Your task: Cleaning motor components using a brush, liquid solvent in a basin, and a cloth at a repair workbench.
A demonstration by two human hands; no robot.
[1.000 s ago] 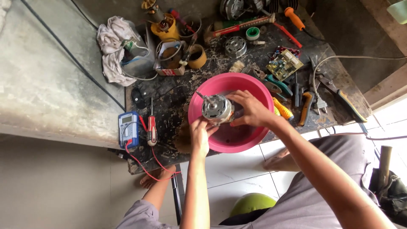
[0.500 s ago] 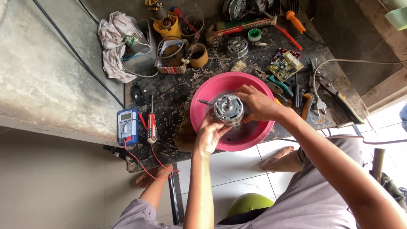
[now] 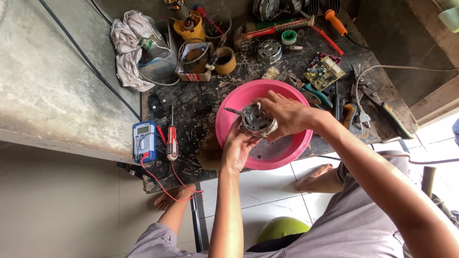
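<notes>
We hold a small electric motor (image 3: 257, 119) with both hands above the pink basin (image 3: 291, 150), which sits at the near edge of the dark, stained workbench (image 3: 201, 107). Our left hand (image 3: 237, 149) cups the motor from below, fingers curled up around its metal housing. Our right hand (image 3: 285, 114) grips it from the right and top, fingers closed over the casing. The motor's shaft (image 3: 232, 111) points left, clear of both hands. The basin bottom looks wet; how deep the liquid is, we cannot tell.

Left of the basin, near the bench's near-left corner, lie a blue multimeter (image 3: 144, 141) with red leads and, just beside it, a red-handled screwdriver (image 3: 171, 143). Further back stand a yellow cup (image 3: 225, 60) and a white rag (image 3: 128, 45). Right of the basin rest a green circuit board (image 3: 324, 72) and several hand tools. A second motor part (image 3: 269, 51) lies far behind the basin.
</notes>
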